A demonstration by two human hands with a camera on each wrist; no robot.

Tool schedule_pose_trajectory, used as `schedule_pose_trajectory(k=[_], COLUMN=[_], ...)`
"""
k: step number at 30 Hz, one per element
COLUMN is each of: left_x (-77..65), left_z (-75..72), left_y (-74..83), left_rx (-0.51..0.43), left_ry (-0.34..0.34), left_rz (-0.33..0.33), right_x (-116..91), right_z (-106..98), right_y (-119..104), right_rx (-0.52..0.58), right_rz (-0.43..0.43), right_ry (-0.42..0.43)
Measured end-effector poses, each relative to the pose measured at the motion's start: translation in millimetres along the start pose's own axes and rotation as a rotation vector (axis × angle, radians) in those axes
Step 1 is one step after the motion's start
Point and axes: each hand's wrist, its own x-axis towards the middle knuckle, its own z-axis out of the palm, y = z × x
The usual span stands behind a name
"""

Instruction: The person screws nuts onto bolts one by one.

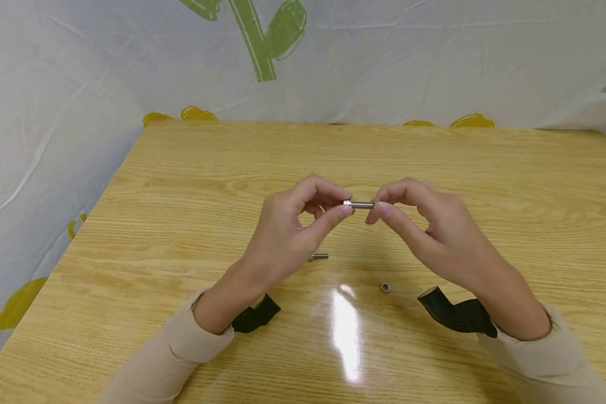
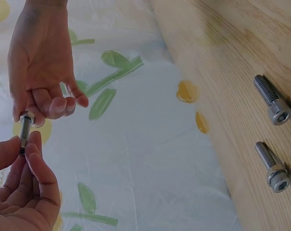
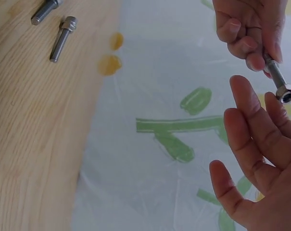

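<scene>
In the head view both hands meet over the table (image 1: 207,185) at a steel bolt (image 1: 362,205), which lies level between them. My left hand (image 1: 290,224) pinches the head end of the bolt between thumb and fingers. At the opposite end, my right hand (image 1: 436,227) has thumb and index finger on a hex nut, with fingertips covering most of it from above. The right wrist view shows that nut (image 3: 284,94) on the bolt's end, the bolt shank (image 3: 276,74) running back to the left hand. Its other right-hand fingers are spread out.
Two socket-head bolts lie on the table: a thicker bolt (image 2: 272,101) and a bolt with a nut near its head (image 2: 272,168). A small round metal piece (image 1: 385,287) lies nearer the body. Black wrist mounts (image 1: 457,314) sit under the wrists; a patterned sheet (image 1: 358,62) hangs behind.
</scene>
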Motion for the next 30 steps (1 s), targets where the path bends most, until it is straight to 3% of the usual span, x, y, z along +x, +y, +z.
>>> schedule_pose_trajectory(k=[5,14,19,25,27,30], left_x=[-0.4,-0.3,-0.2,-0.1,0.0,-0.1], left_z=[1.7,3.0,1.8,0.3,0.1,0.0], left_y=[0.8,1.9,1.7,1.8,2.1,2.3], left_rx=[-0.002,-0.016,-0.013,-0.013,-0.015,-0.016], left_ry=[-0.011,0.0,0.001,0.007,0.007,0.004], left_rz=[0.027,0.043,0.038,0.032,0.032,0.037], right_x=[0,0,-1,-1,-4,-10], right_z=[5,3,-4,-6,-4,2], right_y=[-4,-4,0,4,17,56], right_rx=[-0.042,-0.047,-0.088,-0.074,-0.068,-0.049], right_rz=[0.079,0.111,0.014,-0.125,-0.143,-0.167], right_ry=[-0.018,0.024,0.0,0.034,0.038,0.033])
